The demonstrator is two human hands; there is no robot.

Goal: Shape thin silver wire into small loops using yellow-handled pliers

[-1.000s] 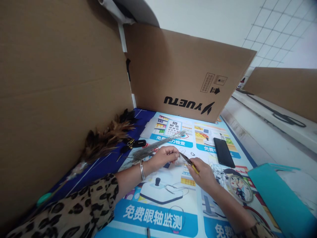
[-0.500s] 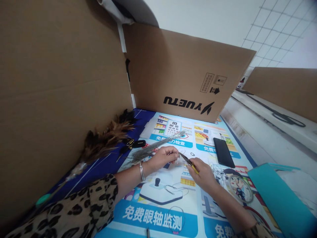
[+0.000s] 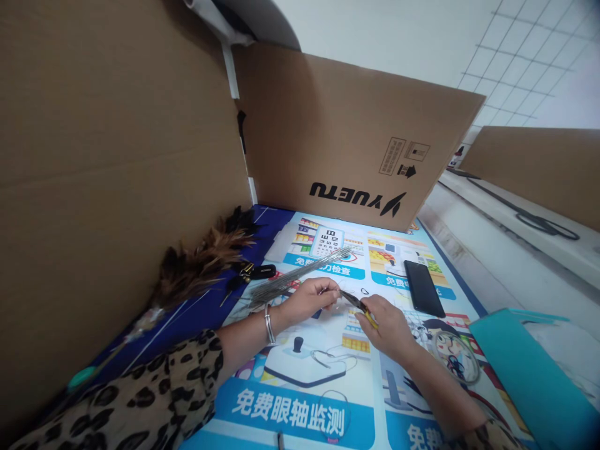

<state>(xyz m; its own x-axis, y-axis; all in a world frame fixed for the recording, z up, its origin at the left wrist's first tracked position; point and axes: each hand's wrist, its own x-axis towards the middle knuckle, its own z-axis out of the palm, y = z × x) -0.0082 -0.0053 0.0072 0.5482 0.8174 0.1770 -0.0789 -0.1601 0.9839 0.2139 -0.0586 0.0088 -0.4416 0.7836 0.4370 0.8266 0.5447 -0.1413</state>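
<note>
My right hand (image 3: 387,325) is closed around pliers (image 3: 352,300) with yellow handles and dark, narrow jaws that point left. The jaw tips meet the fingertips of my left hand (image 3: 315,299), which is pinched on what looks like a thin wire; its shape is mostly hidden by the fingers. A bundle of thin straight metal wires (image 3: 300,273) lies just beyond my left hand. A small dark loop (image 3: 364,291) rests on the table behind the pliers.
A black phone (image 3: 424,289) lies to the right, near a roll of clear material (image 3: 454,356) and a teal folder-like item (image 3: 529,369). Brown feathers (image 3: 201,256) and keys with a black fob (image 3: 262,272) lie left. Cardboard panels (image 3: 347,137) stand behind and left.
My right hand has shifted slightly right and turned a little, and the pliers tilt slightly differently. My left hand stays almost in place, still pinched at the jaw tips.
</note>
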